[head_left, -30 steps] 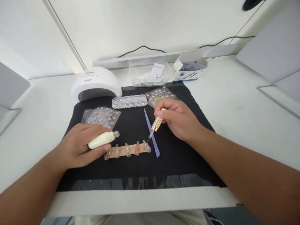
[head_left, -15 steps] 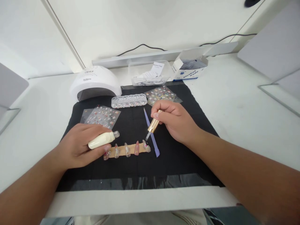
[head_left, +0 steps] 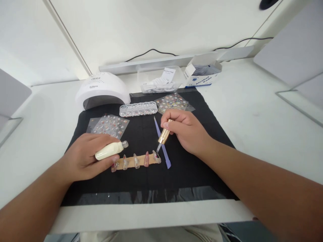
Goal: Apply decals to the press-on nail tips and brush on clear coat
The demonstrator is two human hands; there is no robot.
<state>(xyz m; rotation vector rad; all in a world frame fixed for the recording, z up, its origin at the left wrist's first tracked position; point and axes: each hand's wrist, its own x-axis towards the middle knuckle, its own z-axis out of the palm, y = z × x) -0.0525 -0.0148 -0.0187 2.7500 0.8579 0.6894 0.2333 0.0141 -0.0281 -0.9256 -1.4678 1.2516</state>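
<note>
The right hand [head_left: 188,132] was closed in a pinch around a gold-handled brush [head_left: 163,137], thumb and fingers wrapped about the upper end of the handle. The brush slanted down toward seven o'clock, and its tip met the last fake nail [head_left: 156,157] at the three o'clock end of a tan strip [head_left: 136,161]. The strip lay across the middle of a black mat [head_left: 151,178] and carried a row of nails side by side.

The left hand [head_left: 85,158] was curled shut around a cream bottle [head_left: 109,150], held on its side with the clear neck pointing toward three o'clock. The fingertips of that hand rested at the nine o'clock end of the strip.

A purple stick [head_left: 163,148] lay on the mat just beside the brush, running from twelve o'clock down to five o'clock. At twelve o'clock from the strip sat a clear bead case [head_left: 138,109]. Sticker sheets lay to either side of it, one [head_left: 109,125] at ten o'clock and one [head_left: 173,102] at one o'clock. A white lamp [head_left: 102,90] stood at eleven o'clock, on the mat's far edge. A box of pads [head_left: 203,74] stood off the mat at one o'clock.
</note>
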